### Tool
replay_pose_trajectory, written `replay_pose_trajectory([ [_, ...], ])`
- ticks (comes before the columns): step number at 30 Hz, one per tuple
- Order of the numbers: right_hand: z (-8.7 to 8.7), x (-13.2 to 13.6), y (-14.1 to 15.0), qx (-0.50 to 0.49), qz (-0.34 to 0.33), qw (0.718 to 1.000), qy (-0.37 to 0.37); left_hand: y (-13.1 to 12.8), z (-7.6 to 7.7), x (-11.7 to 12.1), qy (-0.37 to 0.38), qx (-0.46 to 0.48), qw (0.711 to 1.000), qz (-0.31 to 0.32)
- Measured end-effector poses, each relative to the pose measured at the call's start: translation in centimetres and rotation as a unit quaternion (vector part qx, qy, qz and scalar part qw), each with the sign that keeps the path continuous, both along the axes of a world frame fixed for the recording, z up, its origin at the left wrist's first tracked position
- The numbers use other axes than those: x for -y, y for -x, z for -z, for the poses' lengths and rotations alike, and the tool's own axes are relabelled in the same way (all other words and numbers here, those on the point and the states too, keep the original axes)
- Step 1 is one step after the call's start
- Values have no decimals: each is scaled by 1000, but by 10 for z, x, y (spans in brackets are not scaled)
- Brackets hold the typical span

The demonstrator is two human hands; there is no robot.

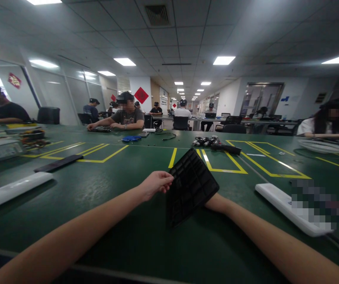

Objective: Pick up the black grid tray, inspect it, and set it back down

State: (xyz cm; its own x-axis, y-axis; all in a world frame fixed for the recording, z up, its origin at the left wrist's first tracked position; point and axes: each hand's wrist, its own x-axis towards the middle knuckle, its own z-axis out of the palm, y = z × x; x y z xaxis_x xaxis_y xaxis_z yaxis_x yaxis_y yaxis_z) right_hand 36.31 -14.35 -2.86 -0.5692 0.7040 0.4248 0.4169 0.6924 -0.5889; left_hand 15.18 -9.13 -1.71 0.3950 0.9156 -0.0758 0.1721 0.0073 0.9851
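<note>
A black ribbed plastic panel [190,185] is tilted up off the green table [107,205] in front of me, its grid of ribs facing me. My left hand [156,184] pinches its left edge with curled fingers. My right hand is hidden behind the panel; only its wrist [216,203] shows at the panel's lower right edge, so its grip cannot be seen.
White keyboard shells lie at the left [12,190] and right [290,208]. A thin black strip [58,163] lies on yellow floor-tape lines. A black power screwdriver [225,148] and small parts [205,141] lie beyond. People sit working across the table [126,116] and at both sides.
</note>
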Motion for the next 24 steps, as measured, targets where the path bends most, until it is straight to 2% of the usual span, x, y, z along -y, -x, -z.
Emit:
replay_pose_trajectory([
  [4,-1,2,-1,-13,-1,1000,17,-6,-2,9,-74,-54,995,42],
  [7,0,1,-1,-23,1,999,41,-8,-4,12,-187,-143,971,47],
  [9,2,0,-1,-35,7,999,40,-8,-6,13,-303,-218,926,54],
  [11,3,-1,-1,-42,4,999,31,-6,-8,14,-425,-283,856,75],
  [13,4,-1,-1,-39,-6,999,22,-3,-10,15,-517,-334,780,109],
  [15,4,-1,-1,-33,-5,999,19,1,-11,17,-569,-374,719,141],
  [17,3,0,-2,-27,3,999,21,3,-12,18,-587,-402,684,158],
  [19,4,0,-2,-19,5,1000,22,3,-13,19,-588,-406,680,164],
  [20,4,0,-2,-18,4,1000,20,3,-13,19,-584,-394,691,164],
  [22,6,-2,-2,-26,7,1000,10,1,-12,19,-561,-346,736,156],
  [24,7,-4,-2,-32,12,999,4,-2,-9,16,-507,-293,800,132],
])
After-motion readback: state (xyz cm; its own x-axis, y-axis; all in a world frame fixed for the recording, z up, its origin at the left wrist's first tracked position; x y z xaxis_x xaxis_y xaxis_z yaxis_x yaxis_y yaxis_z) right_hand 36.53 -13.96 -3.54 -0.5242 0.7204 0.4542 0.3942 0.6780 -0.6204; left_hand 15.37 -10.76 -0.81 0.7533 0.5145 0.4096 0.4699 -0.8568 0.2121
